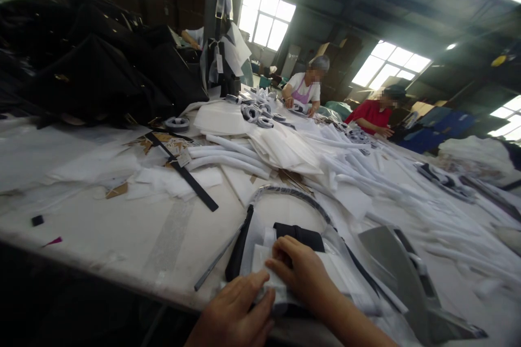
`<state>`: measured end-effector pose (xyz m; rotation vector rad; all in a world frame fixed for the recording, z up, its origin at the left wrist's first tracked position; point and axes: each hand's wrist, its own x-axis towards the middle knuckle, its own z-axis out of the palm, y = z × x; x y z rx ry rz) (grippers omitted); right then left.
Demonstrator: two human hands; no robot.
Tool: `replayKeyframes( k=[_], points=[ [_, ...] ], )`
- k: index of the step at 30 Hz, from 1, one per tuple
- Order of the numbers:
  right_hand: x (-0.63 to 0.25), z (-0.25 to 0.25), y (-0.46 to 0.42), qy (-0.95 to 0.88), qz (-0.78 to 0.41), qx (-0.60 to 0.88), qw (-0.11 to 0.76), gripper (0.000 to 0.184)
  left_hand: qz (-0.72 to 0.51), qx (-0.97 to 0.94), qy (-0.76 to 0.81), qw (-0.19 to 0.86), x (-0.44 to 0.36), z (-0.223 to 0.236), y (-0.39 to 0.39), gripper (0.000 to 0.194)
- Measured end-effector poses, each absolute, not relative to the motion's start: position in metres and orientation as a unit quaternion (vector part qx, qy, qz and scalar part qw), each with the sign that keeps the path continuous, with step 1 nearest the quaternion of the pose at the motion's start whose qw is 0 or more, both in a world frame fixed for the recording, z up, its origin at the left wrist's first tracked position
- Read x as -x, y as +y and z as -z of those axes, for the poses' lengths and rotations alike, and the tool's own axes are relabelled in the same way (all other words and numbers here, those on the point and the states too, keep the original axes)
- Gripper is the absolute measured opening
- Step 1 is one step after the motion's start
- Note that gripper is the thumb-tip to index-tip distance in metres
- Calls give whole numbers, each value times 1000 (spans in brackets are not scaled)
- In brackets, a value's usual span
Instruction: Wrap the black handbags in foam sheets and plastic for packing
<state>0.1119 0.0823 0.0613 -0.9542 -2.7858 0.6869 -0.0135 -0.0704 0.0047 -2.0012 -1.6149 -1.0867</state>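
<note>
A dark bag (237,252) lies at the table's front edge, its arched handle (291,191) wrapped in clear film. White wrapping sheets (342,274) cover its middle, and a black flap or strap piece (301,236) shows above them. My left hand (240,309) rests at the near left of the white sheets, fingers stretched out and lying on them. Over the middle of the sheets, my right hand (303,271) has its fingers curled in toward the thumb; what is between them is hidden. A thin grey rod-like strip (217,260) sticks out left of the bag.
A grey tape dispenser (391,260) lies to the right. Behind are white foam tubes (228,160), stacked white sheets (285,149), grey rolled straps (256,111) and a black strip (187,176). Black bags (93,76) are piled at left. Two people (305,87) work across the table.
</note>
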Motion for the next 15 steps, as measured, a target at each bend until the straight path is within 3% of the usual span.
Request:
replayKeyframes(
  k=[7, 15],
  points=[
    [-105, -63, 92, -908, -246, 333, 70, 22, 338, 695, -589, 238, 3, 7, -66, 26],
    [-126, -77, 104, -895, -246, 330, 174, 9, 297, 724, -570, 252, 9, 9, -65, 33]
  ],
)
